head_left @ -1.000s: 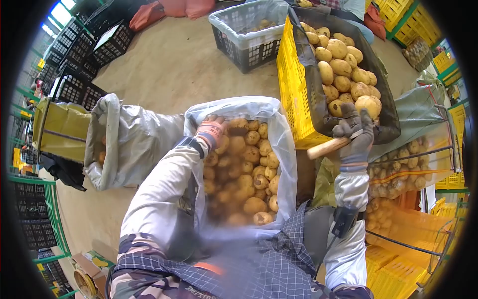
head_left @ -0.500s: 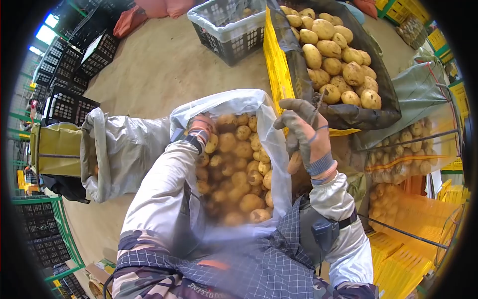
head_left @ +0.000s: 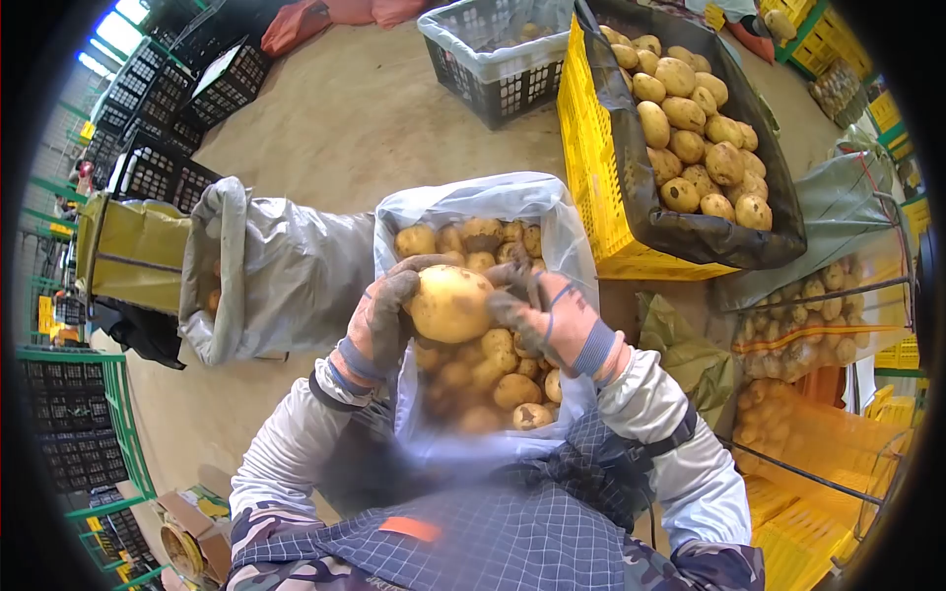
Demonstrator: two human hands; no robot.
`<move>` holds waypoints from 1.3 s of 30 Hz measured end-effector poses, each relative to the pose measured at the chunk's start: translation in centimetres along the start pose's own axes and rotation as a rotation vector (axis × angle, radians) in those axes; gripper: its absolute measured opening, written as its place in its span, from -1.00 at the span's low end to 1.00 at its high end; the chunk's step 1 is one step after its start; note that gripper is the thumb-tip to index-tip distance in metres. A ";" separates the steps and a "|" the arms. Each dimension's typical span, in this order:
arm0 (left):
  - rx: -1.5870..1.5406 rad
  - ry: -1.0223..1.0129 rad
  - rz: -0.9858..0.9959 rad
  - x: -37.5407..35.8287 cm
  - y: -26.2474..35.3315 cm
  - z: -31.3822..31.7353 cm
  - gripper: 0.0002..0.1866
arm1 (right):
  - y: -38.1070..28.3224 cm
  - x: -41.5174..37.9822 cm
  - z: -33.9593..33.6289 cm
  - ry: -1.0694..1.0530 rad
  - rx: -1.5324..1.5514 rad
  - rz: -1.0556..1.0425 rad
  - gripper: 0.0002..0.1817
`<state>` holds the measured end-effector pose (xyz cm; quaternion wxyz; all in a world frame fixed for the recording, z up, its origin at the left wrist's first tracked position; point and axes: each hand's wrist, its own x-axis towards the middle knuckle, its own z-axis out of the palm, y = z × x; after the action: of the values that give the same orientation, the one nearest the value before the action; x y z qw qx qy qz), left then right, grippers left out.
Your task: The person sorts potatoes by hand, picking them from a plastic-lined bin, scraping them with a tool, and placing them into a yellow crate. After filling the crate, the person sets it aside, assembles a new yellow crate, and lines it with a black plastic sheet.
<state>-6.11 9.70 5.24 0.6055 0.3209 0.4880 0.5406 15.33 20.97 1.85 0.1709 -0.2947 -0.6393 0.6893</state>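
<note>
A large potato [head_left: 450, 304] is gripped in my left hand [head_left: 382, 313], which wears a dirty pinkish glove with grey fingers. My right hand [head_left: 555, 320], gloved the same way, is at the potato's right side with its fingers bent; their tips are slightly smeared, and whether they press on it is unclear. Both hands are above a crate lined with a whitish plastic bag [head_left: 576, 231]. Many potatoes [head_left: 516, 391] lie inside it, the lower ones blurred.
A yellow crate [head_left: 594, 158] with a black liner, heaped with potatoes, stands at upper right. Behind is a black crate [head_left: 493, 94] with a pale liner. A grey sack [head_left: 296, 281] lies left; mesh bags of potatoes [head_left: 808, 325] are at right.
My left hand has come up out of the lined crate with a large potato. My right hand has moved left and down to the potato. The view has shifted slightly.
</note>
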 end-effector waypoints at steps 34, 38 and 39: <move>0.461 0.016 0.210 -0.4 -2.7 -2.8 -0.50 | -2.0 -2.3 -3.0 0.387 0.842 0.077 -0.68; 0.806 -0.044 0.034 2.3 -8.0 -7.5 -0.40 | -1.9 -0.4 -12.4 0.746 0.669 -0.146 -0.76; 0.947 -0.020 0.023 2.7 -8.6 -7.5 -0.39 | -2.2 -0.6 -12.8 0.802 0.727 -0.158 -0.77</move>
<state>-10.33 9.48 -5.70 0.3912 0.5723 0.6714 0.2621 23.49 30.84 4.01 0.5434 -0.4073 -0.2646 0.6846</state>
